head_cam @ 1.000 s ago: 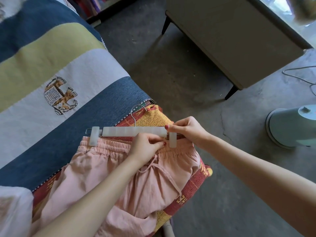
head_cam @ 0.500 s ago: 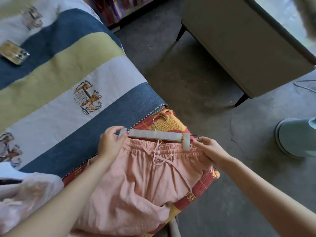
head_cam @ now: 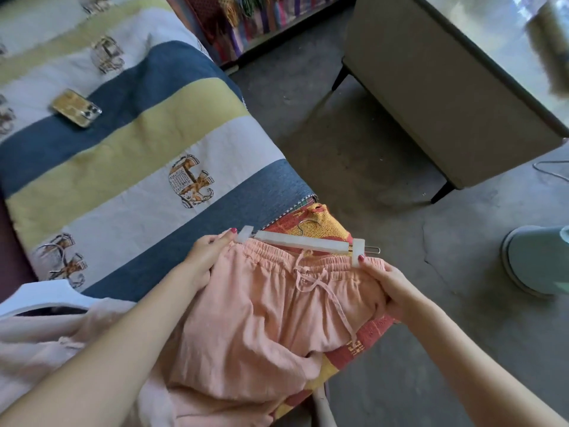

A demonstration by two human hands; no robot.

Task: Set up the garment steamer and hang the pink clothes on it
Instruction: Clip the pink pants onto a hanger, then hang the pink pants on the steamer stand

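Note:
Pink drawstring trousers [head_cam: 271, 328] lie on the bed's corner, their elastic waistband along a white clip hanger [head_cam: 303, 241] with a metal hook. My left hand [head_cam: 204, 257] grips the waistband's left end at the hanger's left clip. At the right clip, my right hand [head_cam: 386, 286] holds the waistband's right end, thumb against the clip. The pale green steamer base [head_cam: 535, 260] stands on the floor at the right edge, partly cut off.
A striped elephant-print blanket [head_cam: 123, 167] covers the bed, with a phone [head_cam: 76, 107] on it. Another pale pink garment on a white hanger [head_cam: 43, 300] lies at lower left. A grey cabinet on legs [head_cam: 446, 97] stands across the concrete floor; a cable [head_cam: 551, 171] runs beside it.
My left hand went from the waistband's middle to its left end. My right hand slid to the right clip. The camera view tilted up, showing more of the bed.

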